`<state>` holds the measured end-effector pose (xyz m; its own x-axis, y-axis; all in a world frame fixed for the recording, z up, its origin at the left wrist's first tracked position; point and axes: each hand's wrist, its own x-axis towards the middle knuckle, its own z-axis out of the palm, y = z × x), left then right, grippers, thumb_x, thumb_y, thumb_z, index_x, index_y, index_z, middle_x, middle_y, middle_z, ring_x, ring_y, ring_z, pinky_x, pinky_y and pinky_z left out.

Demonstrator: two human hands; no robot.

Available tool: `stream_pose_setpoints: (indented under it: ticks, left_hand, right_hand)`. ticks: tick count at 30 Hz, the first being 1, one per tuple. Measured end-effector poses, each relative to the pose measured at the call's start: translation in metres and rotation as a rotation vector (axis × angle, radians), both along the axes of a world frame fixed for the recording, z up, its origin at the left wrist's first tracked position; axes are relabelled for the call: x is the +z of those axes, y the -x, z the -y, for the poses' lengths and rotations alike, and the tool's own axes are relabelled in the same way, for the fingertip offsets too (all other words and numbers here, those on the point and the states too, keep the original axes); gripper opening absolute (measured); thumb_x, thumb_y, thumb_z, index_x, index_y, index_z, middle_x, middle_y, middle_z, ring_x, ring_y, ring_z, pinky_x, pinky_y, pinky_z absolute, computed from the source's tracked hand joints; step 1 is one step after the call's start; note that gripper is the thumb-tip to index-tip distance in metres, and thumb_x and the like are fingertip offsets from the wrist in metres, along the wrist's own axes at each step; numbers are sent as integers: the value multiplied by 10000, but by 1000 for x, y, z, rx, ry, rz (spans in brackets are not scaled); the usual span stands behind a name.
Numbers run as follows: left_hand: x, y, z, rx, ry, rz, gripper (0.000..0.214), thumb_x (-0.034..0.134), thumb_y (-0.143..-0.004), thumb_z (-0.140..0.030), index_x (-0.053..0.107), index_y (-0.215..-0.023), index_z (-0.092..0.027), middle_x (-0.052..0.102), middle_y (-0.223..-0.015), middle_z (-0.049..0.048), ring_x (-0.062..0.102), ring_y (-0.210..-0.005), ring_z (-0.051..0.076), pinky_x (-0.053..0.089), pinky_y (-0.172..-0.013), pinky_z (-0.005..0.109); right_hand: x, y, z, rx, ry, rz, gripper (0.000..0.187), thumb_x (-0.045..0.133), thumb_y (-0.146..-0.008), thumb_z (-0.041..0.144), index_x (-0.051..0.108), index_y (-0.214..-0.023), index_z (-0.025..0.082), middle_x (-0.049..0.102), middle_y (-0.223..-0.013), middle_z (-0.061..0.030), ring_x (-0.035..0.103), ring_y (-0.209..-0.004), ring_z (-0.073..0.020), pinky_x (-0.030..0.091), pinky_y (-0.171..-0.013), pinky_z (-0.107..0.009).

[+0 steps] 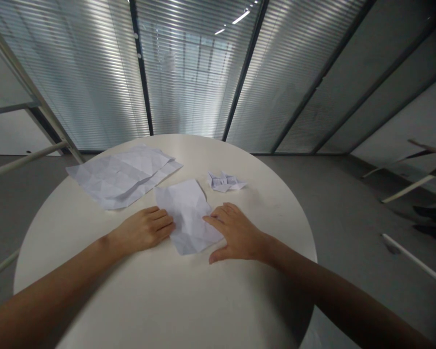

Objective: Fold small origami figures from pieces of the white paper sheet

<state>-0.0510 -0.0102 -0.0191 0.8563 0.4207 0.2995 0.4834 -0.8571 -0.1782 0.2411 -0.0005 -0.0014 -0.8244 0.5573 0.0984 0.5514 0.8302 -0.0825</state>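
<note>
Against the left edge of one creased sheet (pixel 189 213), left hand (pixel 150 228) with fingers curled under and thumb hidden — cannot tell whether pinching the paper or merely pressing on it. At the sheet's right edge, right hand (pixel 236 235) loose and unclenched, fingertips over the paper and covering part of that side, thumb spread away onto the round table (pixel 203 305).

Between the two hands, near the table's middle: the creased sheet, long axis running from far edge toward near edge, slightly askew, far end leaning left, near end leaning right.

Just beyond the right hand, toward the far edge, one small folded paper piece (pixel 225 183), longer from left to right, one pointed tip toward the table's right edge. Toward the far-left rim, larger papers (pixel 119 179), creased and overlapping — at least two, exact count hidden; close beside the sheet's far-left corner.

Past the far edge, blinds (pixel 189 92) between dark bars. To the left, white tubular frame (pixel 25 160); to the right, grey floor (pixel 327 208) and pale furniture legs (pixel 409 189).
</note>
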Motion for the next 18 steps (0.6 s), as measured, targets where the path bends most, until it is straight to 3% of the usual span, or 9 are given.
stream_pose_setpoints:
  ticks: [4,7,10,13,16,18]
  left_hand:
    - [-5,8,-2,73,29,41,263,375,-913,-138,630,-962,-180,660,-886,83,592,-804,177,474,-742,319]
    - [-8,14,-3,75,72,86,270,376,-902,-120,625,-992,-174,668,-920,86,599,-819,179,477,-766,319]
    - [-7,17,-4,110,154,153,257,393,-890,-128,622,-1001,-168,665,-897,88,607,-826,184,478,-756,309]
    - [-5,17,-5,182,281,249,228,410,-906,-201,628,-967,-170,653,-831,71,613,-787,176,475,-713,285]
    - [-6,12,-6,380,401,395,263,431,-921,-346,614,-859,-167,630,-710,27,589,-623,141,454,-598,251]
    - [-8,9,-7,534,459,474,291,457,-900,-423,585,-965,-169,613,-647,-5,562,-540,132,432,-532,245]
  right_hand:
    - [2,-5,-5,87,87,-6,917,553,-641,775,483,-1300,141,438,-1372,-181,339,-1299,-325,101,-1112,-511]
    - [1,-7,-11,138,186,-10,1010,607,-622,743,357,-1390,136,324,-1469,-168,242,-1370,-308,70,-1131,-489]
    - [-3,-4,-17,89,256,-71,979,641,-667,667,295,-1424,151,373,-1446,-156,320,-1335,-289,175,-1114,-466]
    - [-7,3,-23,-49,297,-218,678,579,-821,505,369,-1381,187,535,-1318,-116,464,-1223,-249,316,-1042,-418]
    - [-11,15,-27,-255,337,-367,492,494,-895,387,405,-1345,207,663,-1102,-74,589,-1043,-234,424,-923,-392]
    - [-13,24,-30,-397,334,-409,469,485,-891,365,417,-1324,196,673,-1047,-79,623,-958,-244,471,-826,-380]
